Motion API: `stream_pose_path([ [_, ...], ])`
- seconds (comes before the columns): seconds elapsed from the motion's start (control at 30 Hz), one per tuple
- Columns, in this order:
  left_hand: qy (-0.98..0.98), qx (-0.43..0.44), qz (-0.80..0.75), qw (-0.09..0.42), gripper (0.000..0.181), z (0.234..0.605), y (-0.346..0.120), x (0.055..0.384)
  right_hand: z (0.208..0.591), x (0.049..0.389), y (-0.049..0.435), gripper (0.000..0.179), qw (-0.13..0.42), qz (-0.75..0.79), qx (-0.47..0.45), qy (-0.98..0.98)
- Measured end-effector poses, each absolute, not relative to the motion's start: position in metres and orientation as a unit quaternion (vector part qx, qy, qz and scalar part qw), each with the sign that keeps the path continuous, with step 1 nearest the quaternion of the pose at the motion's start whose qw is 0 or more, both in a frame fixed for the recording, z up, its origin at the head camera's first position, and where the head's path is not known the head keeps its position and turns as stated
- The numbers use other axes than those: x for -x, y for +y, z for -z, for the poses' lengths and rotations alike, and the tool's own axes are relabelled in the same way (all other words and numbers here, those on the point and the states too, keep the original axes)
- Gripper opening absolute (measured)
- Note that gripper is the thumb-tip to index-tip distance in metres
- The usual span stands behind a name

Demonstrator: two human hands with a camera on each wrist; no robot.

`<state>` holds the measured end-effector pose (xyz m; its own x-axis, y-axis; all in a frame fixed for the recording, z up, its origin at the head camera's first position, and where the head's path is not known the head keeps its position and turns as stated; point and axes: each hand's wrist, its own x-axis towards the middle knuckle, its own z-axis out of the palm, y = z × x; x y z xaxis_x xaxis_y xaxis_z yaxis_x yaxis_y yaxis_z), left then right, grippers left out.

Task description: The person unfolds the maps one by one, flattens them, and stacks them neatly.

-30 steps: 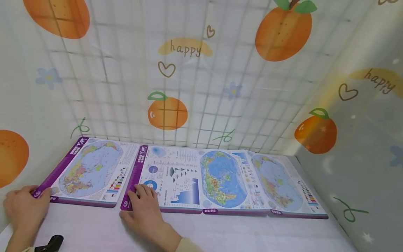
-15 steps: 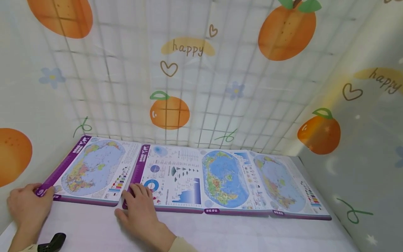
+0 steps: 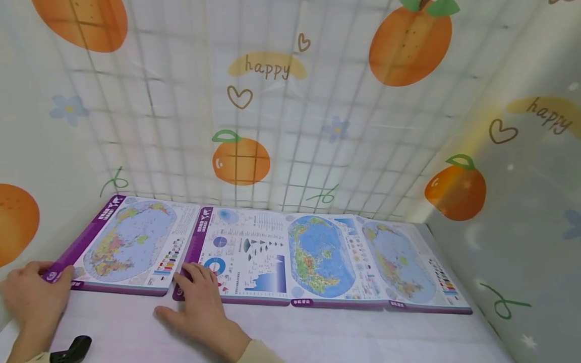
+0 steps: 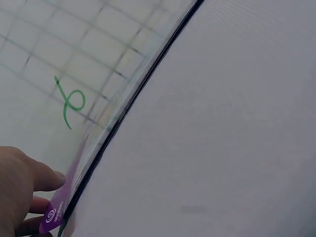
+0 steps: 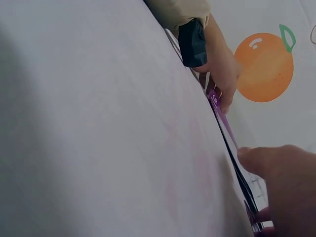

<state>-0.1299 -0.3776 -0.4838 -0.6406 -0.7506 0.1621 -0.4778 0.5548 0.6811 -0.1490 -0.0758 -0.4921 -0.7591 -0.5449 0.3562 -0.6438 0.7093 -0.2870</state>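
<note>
On the left of the table, in the head view, lies a world map [image 3: 131, 242] with a purple left border. My left hand [image 3: 38, 295] pinches its near left corner, thumb on top; the left wrist view shows fingers under the purple corner [image 4: 52, 215]. Beside it, past a narrow gap, a second purple-bordered sheet [image 3: 268, 252] of charts lies flat. My right hand [image 3: 201, 312] rests on that sheet's near left corner, fingertips on the purple border and thumb spread out over the white table. In the right wrist view the right thumb [image 5: 256, 160] sticks out straight.
To the right, a blue relief map [image 3: 322, 257] and a paler map [image 3: 401, 267] continue the row. A curtain with printed oranges [image 3: 241, 161] hangs over a wire grid behind. The table [image 3: 340, 338] runs in front. A black device [image 3: 72, 349] sits at the left wrist.
My right thumb has moved left, off the chart sheet's near corner, and the right hand has shifted slightly left. The left hand keeps its pinch, and the maps stay put.
</note>
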Motion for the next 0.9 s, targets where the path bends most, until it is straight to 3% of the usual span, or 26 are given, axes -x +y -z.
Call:
stream_pose_path([
  [0.47,-0.83,-0.351,0.343,0.264,0.045,0.484,-0.374,0.128,0.492,0.148,-0.075,0.087,0.121,-0.239,-0.347,-0.899],
  [0.73,-0.838,-0.317,0.324,0.304,0.033,0.487,-0.376,0.121,0.487,0.143,-0.072,0.085,0.177,-0.26,-0.348,-0.883],
  [0.9,-0.851,-0.319,0.311,0.276,0.036,0.487,-0.378,0.125,0.485,0.14,-0.068,0.085,0.205,-0.259,-0.332,-0.884],
])
